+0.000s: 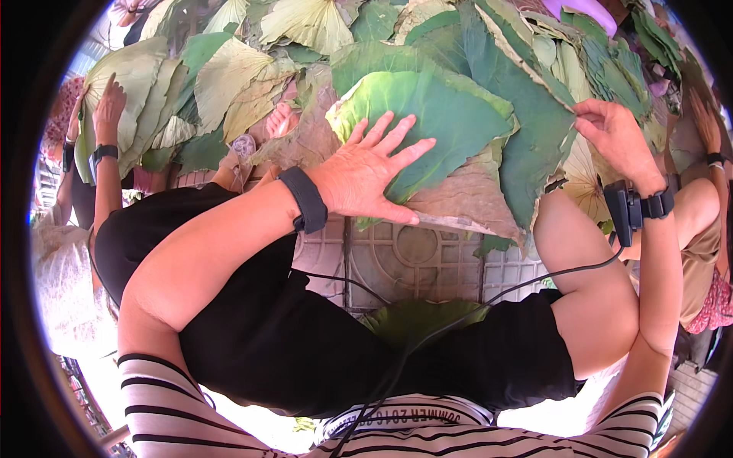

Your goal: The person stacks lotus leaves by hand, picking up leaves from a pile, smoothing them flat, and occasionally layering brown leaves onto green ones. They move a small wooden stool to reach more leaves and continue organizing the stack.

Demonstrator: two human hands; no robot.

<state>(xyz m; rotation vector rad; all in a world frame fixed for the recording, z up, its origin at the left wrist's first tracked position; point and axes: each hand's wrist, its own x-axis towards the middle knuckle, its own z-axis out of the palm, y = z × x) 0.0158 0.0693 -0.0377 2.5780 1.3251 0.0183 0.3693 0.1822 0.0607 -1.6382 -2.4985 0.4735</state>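
Note:
My left hand [366,172] lies spread, palm down, on a bright green lotus leaf [441,114] that tops a small stack before me. Under it shows a brownish, dried leaf [469,194], whose lower edge is near my left thumb. At the right, my right hand [613,134] pinches the ragged edge of a large dark green leaf [515,114] between thumb and fingers. That leaf slants down beside the stack toward my right knee. Black straps circle both wrists, and the right one carries a small device [624,209].
Heaped pale and green leaves [309,26] spread beyond my hands. Another person's hand [110,106] holds a leaf bundle [134,86] at the left. A further hand [707,123] is at the far right. Black cable [550,275] crosses my lap above paving tiles [418,257].

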